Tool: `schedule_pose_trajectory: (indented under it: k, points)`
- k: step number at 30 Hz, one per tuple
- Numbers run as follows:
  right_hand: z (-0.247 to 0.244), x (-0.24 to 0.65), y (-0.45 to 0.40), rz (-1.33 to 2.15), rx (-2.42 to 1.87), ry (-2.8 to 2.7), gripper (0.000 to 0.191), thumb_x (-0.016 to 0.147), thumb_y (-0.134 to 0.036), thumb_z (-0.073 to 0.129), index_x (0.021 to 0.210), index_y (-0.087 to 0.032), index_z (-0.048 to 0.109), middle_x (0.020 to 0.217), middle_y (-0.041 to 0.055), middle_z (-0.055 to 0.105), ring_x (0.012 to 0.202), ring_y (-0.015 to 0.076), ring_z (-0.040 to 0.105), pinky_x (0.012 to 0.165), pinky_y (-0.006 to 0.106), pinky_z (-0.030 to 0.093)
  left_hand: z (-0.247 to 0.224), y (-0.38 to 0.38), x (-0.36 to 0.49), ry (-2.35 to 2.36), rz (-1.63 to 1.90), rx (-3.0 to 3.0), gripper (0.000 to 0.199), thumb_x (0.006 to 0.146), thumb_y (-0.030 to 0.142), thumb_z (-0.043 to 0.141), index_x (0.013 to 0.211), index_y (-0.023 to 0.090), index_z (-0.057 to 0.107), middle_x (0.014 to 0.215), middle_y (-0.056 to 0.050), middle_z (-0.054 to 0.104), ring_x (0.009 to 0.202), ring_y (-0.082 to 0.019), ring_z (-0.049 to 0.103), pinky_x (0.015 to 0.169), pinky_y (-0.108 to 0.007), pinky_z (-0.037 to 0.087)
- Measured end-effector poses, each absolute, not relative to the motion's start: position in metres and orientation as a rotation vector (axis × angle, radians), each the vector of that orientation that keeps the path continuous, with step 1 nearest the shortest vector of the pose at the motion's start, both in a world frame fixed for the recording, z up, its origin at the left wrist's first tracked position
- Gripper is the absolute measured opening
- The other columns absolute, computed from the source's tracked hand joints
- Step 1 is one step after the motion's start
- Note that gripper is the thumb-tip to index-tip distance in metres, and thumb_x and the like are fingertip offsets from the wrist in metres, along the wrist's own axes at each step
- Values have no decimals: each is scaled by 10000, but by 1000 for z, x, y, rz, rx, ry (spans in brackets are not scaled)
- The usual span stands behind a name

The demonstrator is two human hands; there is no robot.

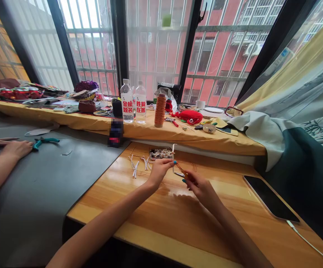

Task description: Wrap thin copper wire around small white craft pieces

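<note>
My left hand pinches a thin white strip that stands nearly upright, its tip bent to the right. Brown-orange thread stretches from the left fingertips to my right hand, whose closed fingers grip it. Loose loops of the same thread hang behind the right hand. Just behind and left of the strip stands a clear tray of small pale and dark pieces. Several white strip bundles lie on the wooden table left of my left hand. A small metal tool lies between the hands, partly hidden.
A phone with a white cable lies at the right. On the cloth-covered sill stand two water bottles, an orange thread spool and a red plush item. At left, another person's hand rests beside teal pliers.
</note>
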State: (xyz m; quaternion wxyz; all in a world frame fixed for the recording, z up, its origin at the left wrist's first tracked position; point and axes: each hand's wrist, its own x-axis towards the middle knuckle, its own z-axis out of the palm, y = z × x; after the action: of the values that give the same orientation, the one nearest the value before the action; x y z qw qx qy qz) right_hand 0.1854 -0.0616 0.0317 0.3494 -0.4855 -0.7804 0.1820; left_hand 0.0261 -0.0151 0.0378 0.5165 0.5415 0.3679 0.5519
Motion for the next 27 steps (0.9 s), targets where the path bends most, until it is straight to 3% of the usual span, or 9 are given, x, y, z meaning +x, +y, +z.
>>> schedule_pose_trajectory:
  k: [3, 8, 11, 15, 27]
  points:
    - [31, 187, -63, 42, -1181, -2220, 210, 822, -258, 356, 913, -213, 540, 849, 58, 571, 754, 137, 541, 638, 233, 418, 40, -16, 25, 948, 1319, 1309, 185, 610, 287, 589, 677, 132, 666, 618, -11, 603, 624, -114, 468, 617, -229, 329]
    - [33, 187, -65, -366, -1225, -2324, 275, 838, -260, 351, 1053, -221, 518, 809, 51, 564, 690, 118, 518, 603, 211, 383, 40, -15, 24, 975, 1301, 1389, 198, 635, 303, 550, 607, 126, 636, 513, 15, 514, 537, -90, 398, 541, -220, 287]
    - [36, 186, -67, -493, -1184, -2293, 268, 832, -257, 379, 1045, -208, 535, 804, 51, 573, 749, 139, 500, 674, 242, 361, 39, -14, 24, 958, 1271, 1433, 218, 635, 321, 543, 564, 124, 605, 501, 14, 497, 526, -91, 394, 535, -222, 287]
    - [36, 187, -66, -657, -1162, -2253, 207, 813, -233, 425, 908, -201, 607, 736, 40, 576, 681, 129, 476, 663, 251, 331, 38, -14, 24, 956, 1217, 1498, 255, 637, 348, 534, 520, 126, 578, 502, 5, 503, 533, -100, 406, 548, -227, 297]
    - [36, 188, -67, -855, -1163, -2239, 261, 813, -188, 426, 1021, -214, 581, 725, 35, 578, 655, 112, 471, 641, 229, 327, 34, -16, 27, 924, 1155, 1480, 255, 641, 348, 528, 561, 116, 598, 505, -3, 511, 530, -100, 402, 547, -225, 300]
